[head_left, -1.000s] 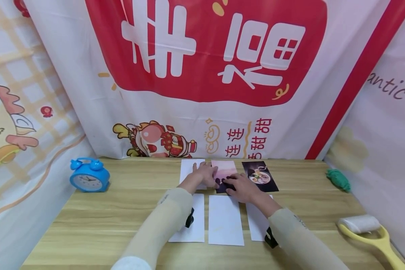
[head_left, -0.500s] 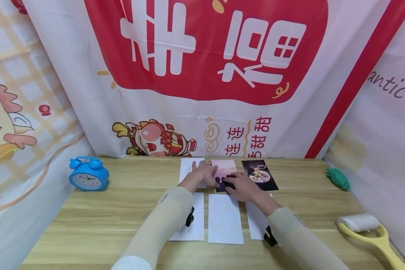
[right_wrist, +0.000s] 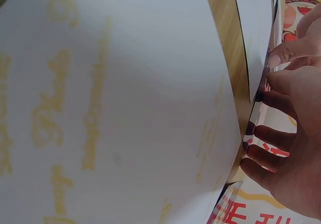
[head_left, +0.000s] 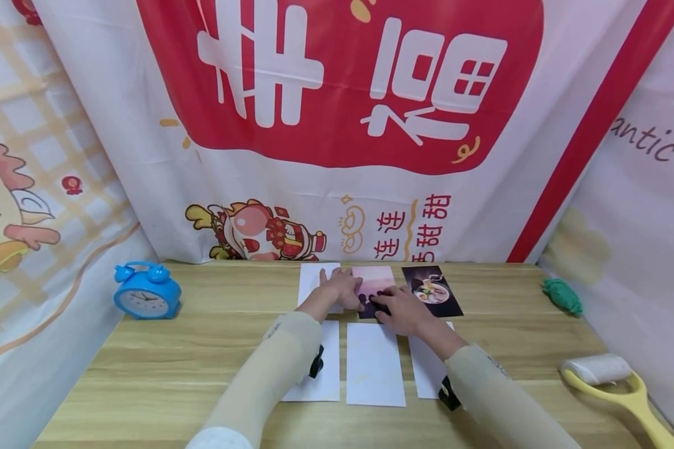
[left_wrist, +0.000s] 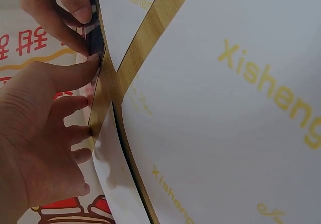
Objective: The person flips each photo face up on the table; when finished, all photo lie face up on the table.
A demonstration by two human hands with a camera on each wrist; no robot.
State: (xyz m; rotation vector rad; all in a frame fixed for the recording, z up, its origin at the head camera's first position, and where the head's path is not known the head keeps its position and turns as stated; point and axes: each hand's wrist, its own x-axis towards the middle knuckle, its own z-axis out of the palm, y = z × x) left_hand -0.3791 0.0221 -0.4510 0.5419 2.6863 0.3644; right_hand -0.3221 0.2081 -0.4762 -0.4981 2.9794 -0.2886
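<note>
In the head view a photo card (head_left: 375, 277), pink above and dark below, lies in the middle of the back row. My left hand (head_left: 341, 290) touches its left side, fingers spread and partly over the white card (head_left: 310, 277) beside it. On its lower right part rest the fingertips of my right hand (head_left: 403, 310). Neither hand is curled round anything. Both wrist views show relaxed fingers against the cards, thumbs close together. To the right lies a dark photo card (head_left: 435, 293) with a bowl of food. The hands hide part of the middle photo.
Three white cards form a front row: left (head_left: 330, 374), middle (head_left: 375, 368) and right (head_left: 424, 365), the outer two partly under my arms. A blue alarm clock (head_left: 147, 293) stands at left. At right are a green bundle (head_left: 563, 296) and a yellow-handled lint roller (head_left: 601, 369).
</note>
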